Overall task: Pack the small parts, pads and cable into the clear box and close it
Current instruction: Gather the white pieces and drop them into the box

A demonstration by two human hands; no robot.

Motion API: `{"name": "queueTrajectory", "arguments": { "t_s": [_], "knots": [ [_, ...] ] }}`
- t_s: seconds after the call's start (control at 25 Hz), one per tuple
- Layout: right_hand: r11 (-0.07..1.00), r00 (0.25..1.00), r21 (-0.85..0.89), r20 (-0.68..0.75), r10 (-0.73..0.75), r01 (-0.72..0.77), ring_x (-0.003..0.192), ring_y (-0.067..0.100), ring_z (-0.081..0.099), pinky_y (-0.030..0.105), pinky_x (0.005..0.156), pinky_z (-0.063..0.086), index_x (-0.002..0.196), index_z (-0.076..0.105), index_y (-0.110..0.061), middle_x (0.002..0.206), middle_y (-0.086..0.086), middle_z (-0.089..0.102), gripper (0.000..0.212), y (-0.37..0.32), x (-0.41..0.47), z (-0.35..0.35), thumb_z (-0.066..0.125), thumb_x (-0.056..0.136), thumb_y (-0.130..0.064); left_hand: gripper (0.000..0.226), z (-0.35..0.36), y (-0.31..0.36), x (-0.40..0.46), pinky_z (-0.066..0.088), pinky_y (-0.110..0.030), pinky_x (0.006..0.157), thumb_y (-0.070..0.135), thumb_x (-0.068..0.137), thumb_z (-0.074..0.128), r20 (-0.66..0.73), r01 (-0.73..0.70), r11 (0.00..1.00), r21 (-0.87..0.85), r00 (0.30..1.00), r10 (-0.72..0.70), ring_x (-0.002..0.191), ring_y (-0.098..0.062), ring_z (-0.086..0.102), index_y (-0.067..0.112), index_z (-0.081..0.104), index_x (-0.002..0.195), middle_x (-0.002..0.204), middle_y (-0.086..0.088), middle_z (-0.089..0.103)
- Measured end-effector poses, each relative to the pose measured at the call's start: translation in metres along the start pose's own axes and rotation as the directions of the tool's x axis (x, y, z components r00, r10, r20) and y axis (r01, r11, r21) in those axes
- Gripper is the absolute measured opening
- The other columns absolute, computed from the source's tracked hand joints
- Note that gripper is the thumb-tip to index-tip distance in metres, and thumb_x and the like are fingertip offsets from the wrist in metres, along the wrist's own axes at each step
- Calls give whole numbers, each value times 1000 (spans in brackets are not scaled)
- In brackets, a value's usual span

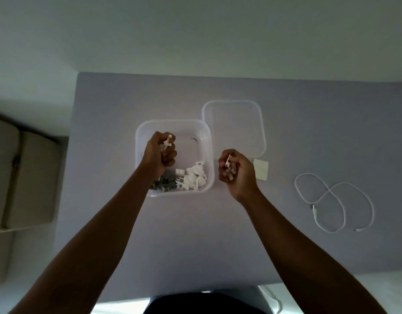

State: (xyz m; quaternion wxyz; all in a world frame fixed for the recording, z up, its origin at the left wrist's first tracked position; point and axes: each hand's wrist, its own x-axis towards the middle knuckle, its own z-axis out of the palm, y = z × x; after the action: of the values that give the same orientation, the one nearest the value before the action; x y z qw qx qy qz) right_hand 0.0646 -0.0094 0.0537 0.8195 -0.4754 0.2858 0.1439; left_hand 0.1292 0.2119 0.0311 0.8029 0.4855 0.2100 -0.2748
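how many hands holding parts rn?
2. Left hand grips white parts over the clear box; right hand grips more just right of it.

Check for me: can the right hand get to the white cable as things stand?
Probably not yet. The table between the right hand and the white cable lies bare, but its fingers are closed around white parts; those likely go in the clear box first.

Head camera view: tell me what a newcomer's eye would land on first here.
Two fists draw the eye: the left hand over the clear box, the right hand just beside it, each clutching small white parts. More white and grey parts pile in the box's near corner. To the right, the lid, a pale pad and a looped white cable lie on the table.
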Motion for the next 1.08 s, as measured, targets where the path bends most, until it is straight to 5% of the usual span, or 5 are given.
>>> {"name": "queueTrajectory", "arguments": {
  "t_s": [0.12,0.28,0.44,0.88,1.08],
  "knots": [
    [986,991,139,103,82,-96,56,19,48,25,49,28,81,63,-7,74,10,57,26,-10,20,36,40,81,-18,20,-1,1,4,10,-21,44,24,82,38,-62,-20,998,-53,998,16,41,-11,16,20,46,64,44,5,27],
    [953,965,170,-41,260,-249,51,16,49,20,42,37,79,59,-8,64,8,58,19,-4,55,82,43,88,-11,29,-7,3,10,8,-25,46,37,85,45,-199,-28,990,-139,980,0,41,-11,18,22,44,60,45,6,28],
    [942,928,190,-201,313,-277,52,17,49,24,46,43,80,56,-5,65,8,51,21,2,78,109,40,94,-7,33,-8,0,22,19,-21,44,44,89,54,-378,88,985,147,925,-26,44,-14,26,23,47,64,51,4,33],
    [853,834,515,-430,345,-87,70,22,54,30,62,48,98,62,-11,87,10,60,26,27,77,116,38,89,-13,45,4,-6,48,43,-27,53,37,98,41,-488,231,850,474,872,35,52,-20,51,5,65,75,59,-7,56],
    [813,859,582,-404,314,-24,51,18,54,24,50,43,80,52,-11,74,7,51,20,17,63,119,34,89,-11,37,14,-4,59,51,-34,66,33,94,45,-462,239,786,570,885,65,60,-24,57,9,60,70,74,-11,63]
  ]
}}
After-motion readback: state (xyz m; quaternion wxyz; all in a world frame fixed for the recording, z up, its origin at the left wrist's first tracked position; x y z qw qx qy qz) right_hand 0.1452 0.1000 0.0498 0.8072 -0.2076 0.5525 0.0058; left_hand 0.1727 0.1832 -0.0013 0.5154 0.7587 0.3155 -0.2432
